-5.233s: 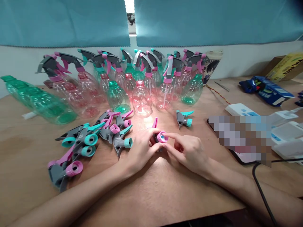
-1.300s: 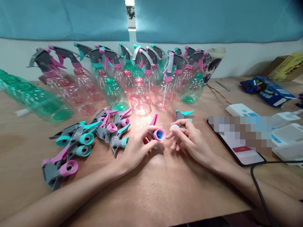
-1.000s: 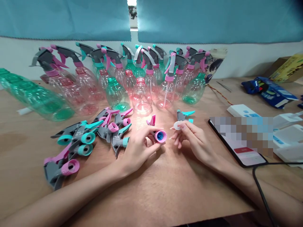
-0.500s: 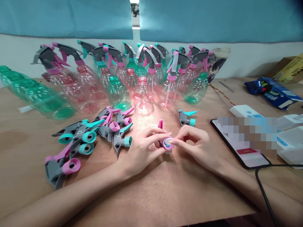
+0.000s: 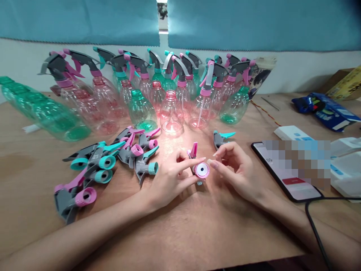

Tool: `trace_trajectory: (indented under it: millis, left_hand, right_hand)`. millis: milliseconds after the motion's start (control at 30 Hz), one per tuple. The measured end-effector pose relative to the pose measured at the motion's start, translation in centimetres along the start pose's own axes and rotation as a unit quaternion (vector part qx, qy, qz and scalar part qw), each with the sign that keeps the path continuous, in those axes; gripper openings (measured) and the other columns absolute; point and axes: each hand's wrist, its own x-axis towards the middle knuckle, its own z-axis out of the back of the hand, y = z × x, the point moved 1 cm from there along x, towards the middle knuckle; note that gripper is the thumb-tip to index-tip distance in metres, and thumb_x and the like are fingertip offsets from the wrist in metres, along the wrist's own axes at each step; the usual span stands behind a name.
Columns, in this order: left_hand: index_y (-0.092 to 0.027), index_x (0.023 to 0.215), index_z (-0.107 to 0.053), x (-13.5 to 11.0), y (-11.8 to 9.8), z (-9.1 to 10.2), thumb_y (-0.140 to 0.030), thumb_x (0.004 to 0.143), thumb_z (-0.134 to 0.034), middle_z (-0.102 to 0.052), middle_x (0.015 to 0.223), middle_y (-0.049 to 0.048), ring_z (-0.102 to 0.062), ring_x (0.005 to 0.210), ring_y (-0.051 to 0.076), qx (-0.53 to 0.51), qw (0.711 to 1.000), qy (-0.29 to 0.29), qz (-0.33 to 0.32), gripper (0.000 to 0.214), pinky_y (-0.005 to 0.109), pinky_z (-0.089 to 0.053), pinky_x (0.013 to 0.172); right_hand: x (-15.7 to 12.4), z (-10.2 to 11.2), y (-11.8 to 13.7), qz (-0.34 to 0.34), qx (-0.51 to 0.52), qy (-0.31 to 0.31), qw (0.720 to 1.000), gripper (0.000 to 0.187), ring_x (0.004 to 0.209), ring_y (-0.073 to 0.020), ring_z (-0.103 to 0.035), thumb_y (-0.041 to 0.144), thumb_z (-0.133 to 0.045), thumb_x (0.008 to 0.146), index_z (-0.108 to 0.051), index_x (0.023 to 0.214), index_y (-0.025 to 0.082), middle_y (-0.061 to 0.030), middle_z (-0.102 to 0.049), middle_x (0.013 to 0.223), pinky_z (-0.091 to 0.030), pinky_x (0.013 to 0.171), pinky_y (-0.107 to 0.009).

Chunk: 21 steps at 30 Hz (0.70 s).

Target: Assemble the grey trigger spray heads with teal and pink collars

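Spray head end-on, collar toward camera

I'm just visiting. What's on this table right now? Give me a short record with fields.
Left hand: holds a spray head, pink collar facing the camera
Inside collar: white ring
Right hand: holds nothing; fingertips at the collar's edge, contact unclear
Left of hands: pile of loose heads, pink and teal
Behind hands: lone teal head; standing bottles, pink and green, many with heads on
Far left: green bottles lying down
Right: phone on the table
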Motion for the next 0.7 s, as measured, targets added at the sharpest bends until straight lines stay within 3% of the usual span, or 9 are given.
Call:
trace_trajectory:
  millis: [100, 233, 500, 700]
  left_hand:
    - [-0.022, 0.114, -0.064, -0.1, 0.1, -0.1, -0.019, 0.082, -0.068, -0.046, 0.084, -0.0015, -0.043, 0.061, 0.007, -0.017, 1.0, 0.008, 0.001, 0.033, 0.019, -0.043, 0.053]
    - [-0.023, 0.118, -0.062, -0.3, 0.4, -0.3, -0.016, 0.084, -0.065, -0.048, 0.085, -0.0015, -0.045, 0.06, 0.007, -0.025, 0.999, 0.04, 0.018, 0.035, 0.02, -0.044, 0.056]
    - [-0.018, 0.115, -0.062, 0.1, 0.2, -0.2, -0.017, 0.086, -0.063, -0.051, 0.076, -0.0027, -0.046, 0.059, 0.009, 0.0, 0.998, 0.065, 0.003, 0.029, 0.022, -0.041, 0.057]
    - [-0.018, 0.113, -0.062, 0.1, 0.3, -0.2, -0.019, 0.087, -0.062, -0.053, 0.076, -0.0023, -0.047, 0.061, 0.01, -0.007, 0.997, 0.07, 0.005, 0.026, 0.021, -0.041, 0.058]
  right_hand:
    - [-0.1, 0.2, 0.5, 0.103, -0.049, -0.015, 0.993, 0.016, 0.063, -0.0101, -0.052, 0.017, -0.06, 0.083, -0.047, 0.09, 0.022, 0.0022, -0.049, 0.078, -0.046, 0.051, -0.024]
    - [-0.5, 0.2, 0.5, 0.212, -0.09, 0.03, 0.973, 0.029, 0.067, -0.0128, -0.055, 0.006, -0.056, 0.078, -0.046, 0.1, 0.022, 0.0001, -0.051, 0.081, -0.046, 0.048, -0.024]
    - [-0.8, 0.0, -0.9, 0.212, -0.15, 0.059, 0.964, 0.047, 0.068, -0.0142, -0.058, 0.005, -0.059, 0.076, -0.04, 0.115, 0.023, -0.003, -0.06, 0.09, -0.046, 0.047, -0.025]
    - [-0.8, -0.1, -0.8, 0.224, -0.188, 0.044, 0.955, 0.048, 0.07, -0.0153, -0.06, 0.007, -0.059, 0.076, -0.04, 0.117, 0.023, -0.0033, -0.062, 0.089, -0.047, 0.051, -0.026]
